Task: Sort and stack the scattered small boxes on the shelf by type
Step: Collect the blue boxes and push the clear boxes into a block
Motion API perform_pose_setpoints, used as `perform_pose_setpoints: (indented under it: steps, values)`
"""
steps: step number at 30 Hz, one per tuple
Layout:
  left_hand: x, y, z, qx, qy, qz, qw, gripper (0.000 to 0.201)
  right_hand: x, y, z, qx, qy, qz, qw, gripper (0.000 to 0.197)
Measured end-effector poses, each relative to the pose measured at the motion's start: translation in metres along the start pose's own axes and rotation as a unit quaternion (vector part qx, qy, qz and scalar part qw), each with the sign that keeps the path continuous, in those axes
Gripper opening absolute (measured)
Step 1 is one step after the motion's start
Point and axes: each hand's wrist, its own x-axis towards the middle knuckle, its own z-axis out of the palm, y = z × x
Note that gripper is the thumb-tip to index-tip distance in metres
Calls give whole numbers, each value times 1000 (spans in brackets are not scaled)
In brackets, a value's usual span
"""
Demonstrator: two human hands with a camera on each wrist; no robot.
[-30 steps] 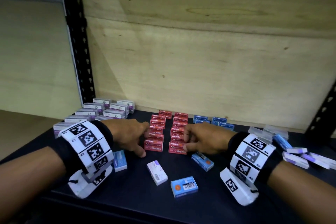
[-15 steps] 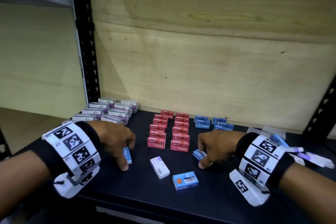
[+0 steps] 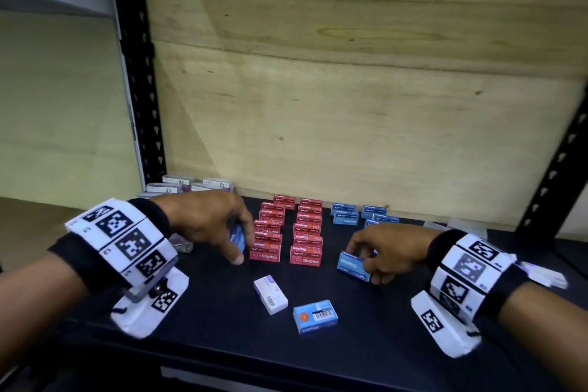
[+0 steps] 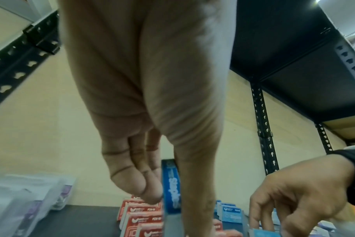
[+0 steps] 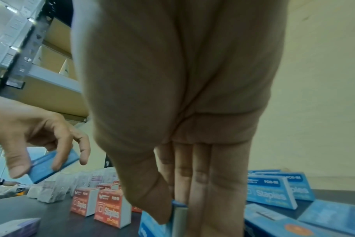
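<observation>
Both hands have lifted since the earlier frame, each now carrying a blue staple box off the dark shelf board [image 3: 381, 337]: the left hand [image 3: 206, 219] pinches one blue box [image 4: 171, 186] on edge between thumb and fingertips just left of the red staple-box rows [image 3: 288, 232], while the right hand [image 3: 386, 250] grips another blue box [image 3: 353, 266] by its sides, thumb and fingers curled, low over the board right of the red rows. That likely means both are bound for the blue stacks [image 3: 361, 216] at the far right. A white-and-purple box [image 3: 270, 294] and a blue barcode-up box [image 3: 315, 317] lie unsorted at the near edge. Plywood [image 3: 350, 105] backs the shelf between black slotted uprights [image 3: 136, 73]; purple-marked white boxes [image 3: 191, 184] sit far left.
</observation>
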Motion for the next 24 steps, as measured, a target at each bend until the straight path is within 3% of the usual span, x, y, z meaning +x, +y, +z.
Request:
perform_pose_setpoints:
  steps: [6, 13, 16, 19, 24]
  values:
    - [18, 15, 1, -26, -11, 43, 999, 31, -2, 9, 0, -11, 10, -21, 1000, 22]
    - [44, 39, 6, -38, -21, 83, 996, 42, -8, 27, -9, -23, 21, -14, 999, 24]
    - [59, 53, 4, -19, -20, 94, 995, 53, -12, 39, -23, -72, 55, -15, 996, 21]
    - [79, 71, 0, 4, -10, 114, 993, 44, -13, 54, -36, -131, 90, -10, 987, 20]
    - [117, 98, -3, 46, -22, 114, 992, 46, -8, 72, -50, -119, 118, 11, 986, 19]
